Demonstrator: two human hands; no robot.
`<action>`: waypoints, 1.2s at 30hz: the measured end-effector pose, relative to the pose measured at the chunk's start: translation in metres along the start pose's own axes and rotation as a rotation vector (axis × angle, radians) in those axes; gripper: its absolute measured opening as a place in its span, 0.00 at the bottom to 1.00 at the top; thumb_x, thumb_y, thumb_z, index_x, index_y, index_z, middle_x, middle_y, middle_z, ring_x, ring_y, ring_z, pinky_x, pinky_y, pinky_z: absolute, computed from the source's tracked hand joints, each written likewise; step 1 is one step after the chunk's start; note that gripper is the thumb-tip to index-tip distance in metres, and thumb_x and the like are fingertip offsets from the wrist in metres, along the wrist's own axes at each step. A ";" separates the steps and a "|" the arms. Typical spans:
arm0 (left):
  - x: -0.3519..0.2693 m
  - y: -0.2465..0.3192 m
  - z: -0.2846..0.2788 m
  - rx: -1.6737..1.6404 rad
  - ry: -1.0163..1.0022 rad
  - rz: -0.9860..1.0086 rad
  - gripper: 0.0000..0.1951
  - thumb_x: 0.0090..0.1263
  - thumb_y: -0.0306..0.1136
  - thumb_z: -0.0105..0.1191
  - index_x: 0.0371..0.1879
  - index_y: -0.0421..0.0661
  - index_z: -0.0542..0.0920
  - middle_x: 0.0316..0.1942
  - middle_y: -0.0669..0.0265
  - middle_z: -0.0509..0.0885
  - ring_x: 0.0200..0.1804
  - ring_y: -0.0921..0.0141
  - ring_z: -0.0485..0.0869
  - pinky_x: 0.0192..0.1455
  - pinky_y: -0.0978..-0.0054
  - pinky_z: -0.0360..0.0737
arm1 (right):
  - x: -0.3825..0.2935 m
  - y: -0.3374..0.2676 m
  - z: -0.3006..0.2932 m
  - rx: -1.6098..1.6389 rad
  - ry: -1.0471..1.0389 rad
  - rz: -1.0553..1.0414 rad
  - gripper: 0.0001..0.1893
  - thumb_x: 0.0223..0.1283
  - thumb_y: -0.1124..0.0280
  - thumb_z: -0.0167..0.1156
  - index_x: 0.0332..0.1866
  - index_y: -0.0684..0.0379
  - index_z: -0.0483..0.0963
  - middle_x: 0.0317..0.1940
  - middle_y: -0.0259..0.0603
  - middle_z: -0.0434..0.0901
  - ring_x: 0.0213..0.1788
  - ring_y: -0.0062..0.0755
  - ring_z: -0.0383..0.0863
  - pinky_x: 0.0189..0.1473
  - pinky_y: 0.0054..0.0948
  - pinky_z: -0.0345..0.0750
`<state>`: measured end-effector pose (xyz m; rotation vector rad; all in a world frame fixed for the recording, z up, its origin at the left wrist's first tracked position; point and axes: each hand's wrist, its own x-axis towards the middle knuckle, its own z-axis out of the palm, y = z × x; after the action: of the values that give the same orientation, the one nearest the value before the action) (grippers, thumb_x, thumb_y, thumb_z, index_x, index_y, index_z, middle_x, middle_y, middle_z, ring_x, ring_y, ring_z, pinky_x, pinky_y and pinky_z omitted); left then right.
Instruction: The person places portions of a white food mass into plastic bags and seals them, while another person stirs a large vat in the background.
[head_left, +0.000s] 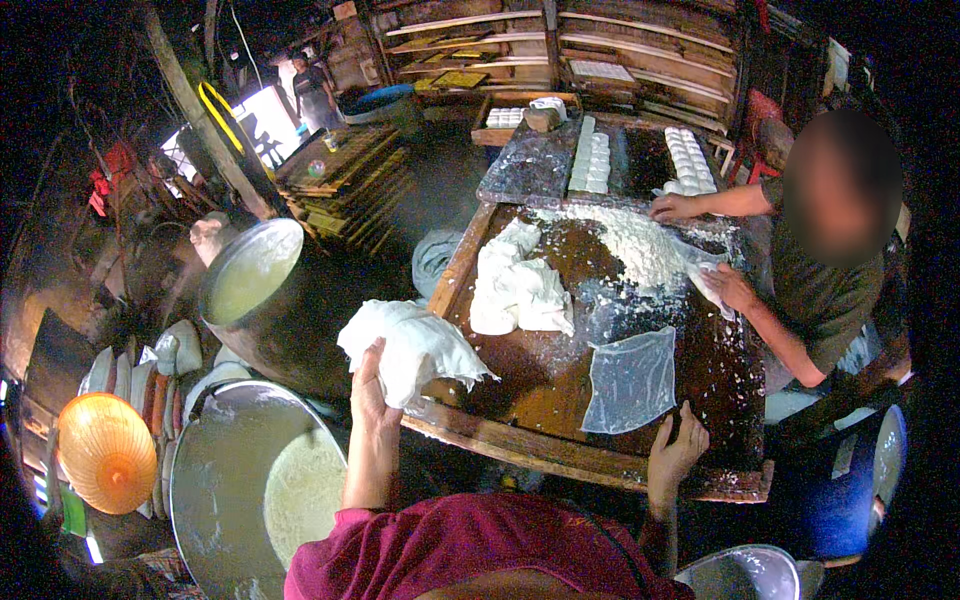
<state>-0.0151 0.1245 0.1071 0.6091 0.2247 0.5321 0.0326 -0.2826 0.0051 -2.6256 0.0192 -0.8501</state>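
My left hand (375, 397) grips a bundle of white cloths (409, 349) over the front left edge of the wooden worktable (525, 397). Apart from it, my right hand (679, 446) is at the table's near right side, fingers spread and holding nothing. Its index fingertip is close to the lower right corner of a thin, translucent square cloth (630, 382) laid flat. A heap of crumpled white cloths (517, 289) lies behind the bundle. Crumbly white curd-like pieces (637, 244) are scattered over the far right part.
At right, a co-worker's hand (727, 289) holds a thin cloth (705, 274). White wrapped blocks (686, 161) stand in rows behind. To my left are a large metal vat (217, 465), a tilted pot (255, 270) and an orange strainer (109, 454); a blue barrel (832, 480) stands right.
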 end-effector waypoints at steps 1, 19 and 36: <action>-0.001 -0.001 0.001 0.015 0.002 -0.001 0.21 0.68 0.30 0.50 0.59 0.39 0.68 0.54 0.55 0.78 0.54 0.59 0.79 0.56 0.58 0.78 | -0.001 0.002 0.002 0.001 0.001 -0.006 0.19 0.62 0.69 0.55 0.58 0.62 0.70 0.46 0.49 0.76 0.52 0.48 0.72 0.60 0.43 0.62; -0.004 0.003 -0.006 -0.010 0.010 -0.025 0.21 0.69 0.33 0.49 0.60 0.41 0.67 0.54 0.55 0.77 0.54 0.58 0.78 0.53 0.54 0.80 | -0.002 0.002 0.001 -0.005 -0.022 0.000 0.19 0.63 0.69 0.55 0.58 0.62 0.70 0.47 0.48 0.76 0.51 0.47 0.73 0.59 0.44 0.62; 0.001 0.002 0.003 0.021 0.015 -0.027 0.21 0.67 0.31 0.52 0.59 0.40 0.68 0.53 0.55 0.77 0.53 0.60 0.79 0.53 0.59 0.81 | 0.000 0.001 0.003 0.004 0.010 0.001 0.19 0.60 0.70 0.57 0.56 0.62 0.71 0.45 0.48 0.78 0.49 0.46 0.74 0.59 0.43 0.63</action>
<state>-0.0141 0.1245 0.1105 0.6221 0.2529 0.5089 0.0339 -0.2822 0.0026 -2.6177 0.0211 -0.8624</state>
